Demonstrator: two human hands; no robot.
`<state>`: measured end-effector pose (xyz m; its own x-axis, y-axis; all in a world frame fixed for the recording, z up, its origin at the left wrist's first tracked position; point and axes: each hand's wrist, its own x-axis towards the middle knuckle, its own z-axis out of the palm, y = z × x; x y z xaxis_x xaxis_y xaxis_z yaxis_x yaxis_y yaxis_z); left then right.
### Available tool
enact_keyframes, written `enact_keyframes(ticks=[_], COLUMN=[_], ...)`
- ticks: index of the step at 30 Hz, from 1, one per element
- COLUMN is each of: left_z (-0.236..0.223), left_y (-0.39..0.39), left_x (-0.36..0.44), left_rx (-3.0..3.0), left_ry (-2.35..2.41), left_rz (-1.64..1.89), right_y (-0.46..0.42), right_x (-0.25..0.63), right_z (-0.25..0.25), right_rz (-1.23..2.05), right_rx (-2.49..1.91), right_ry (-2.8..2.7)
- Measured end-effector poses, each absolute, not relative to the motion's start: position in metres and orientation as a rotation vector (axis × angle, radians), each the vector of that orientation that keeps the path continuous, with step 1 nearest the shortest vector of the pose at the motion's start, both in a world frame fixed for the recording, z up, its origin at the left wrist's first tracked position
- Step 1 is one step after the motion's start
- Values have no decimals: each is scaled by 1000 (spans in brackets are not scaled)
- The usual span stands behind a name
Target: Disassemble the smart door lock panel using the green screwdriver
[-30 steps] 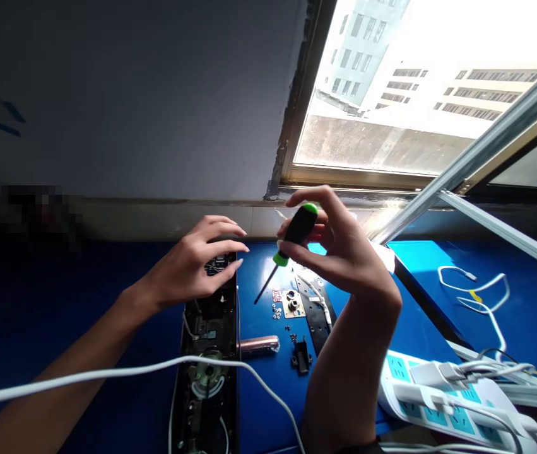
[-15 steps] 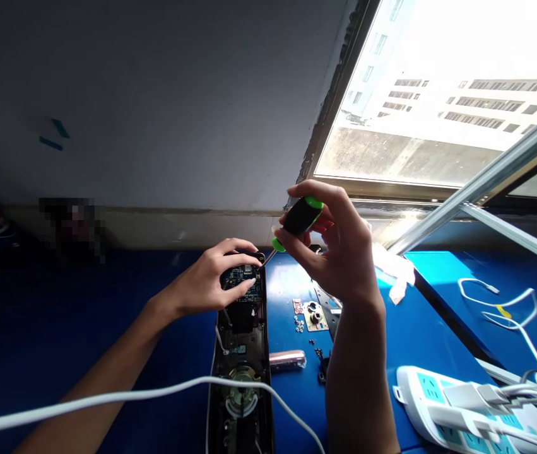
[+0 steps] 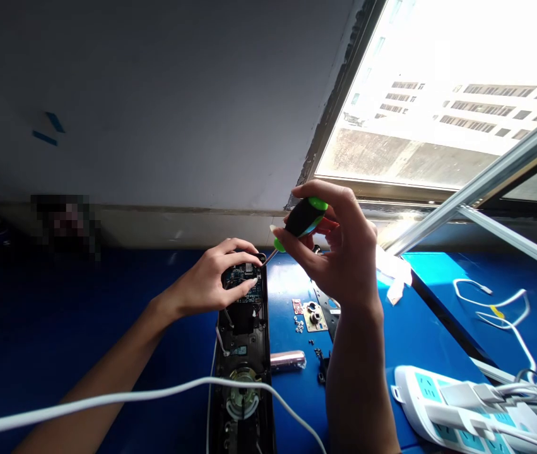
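Observation:
A black-and-green screwdriver (image 3: 302,219) is gripped in my right hand (image 3: 344,252), thumb on one side of the handle and fingers on the other. Its thin shaft slants down left, the tip at the upper right corner of a long black speaker housing (image 3: 249,334). Around the far end of this opened housing, my left hand (image 3: 216,277) is closed, finger and thumb tips over the circuit board (image 3: 244,290). Part of the board is hidden beneath the hand. Nearer me in the housing sits a round speaker driver (image 3: 243,388).
Right of the housing lie a small metal-plated part (image 3: 314,316), loose screws (image 3: 299,325) and a pinkish cylinder (image 3: 288,360). A white cable (image 3: 154,394) crosses in front. A power strip (image 3: 419,397) with plugs stands at right, below the window (image 3: 429,126).
My right hand and the screwdriver have shifted very slightly right, the handle turned a little. The left hand stays on the housing. The view has swung slightly to the right.

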<state>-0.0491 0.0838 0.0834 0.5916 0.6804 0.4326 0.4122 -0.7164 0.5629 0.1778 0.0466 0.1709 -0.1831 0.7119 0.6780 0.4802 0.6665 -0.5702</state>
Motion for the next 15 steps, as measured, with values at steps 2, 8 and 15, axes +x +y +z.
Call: enact_keyframes(ticks=[2, 8, 15], left_z=[84, 85, 84], left_y=[83, 83, 82], left_x=[-49, -47, -45], left_rx=[2405, 2381, 2326], left_ry=[884, 907, 888], left_rz=[905, 913, 1000], right_y=[47, 49, 48], right_x=[176, 166, 159], right_z=[171, 165, 162], right_rz=[252, 53, 6], right_rx=[-970, -1016, -919], right_ry=[-1818, -1804, -1910])
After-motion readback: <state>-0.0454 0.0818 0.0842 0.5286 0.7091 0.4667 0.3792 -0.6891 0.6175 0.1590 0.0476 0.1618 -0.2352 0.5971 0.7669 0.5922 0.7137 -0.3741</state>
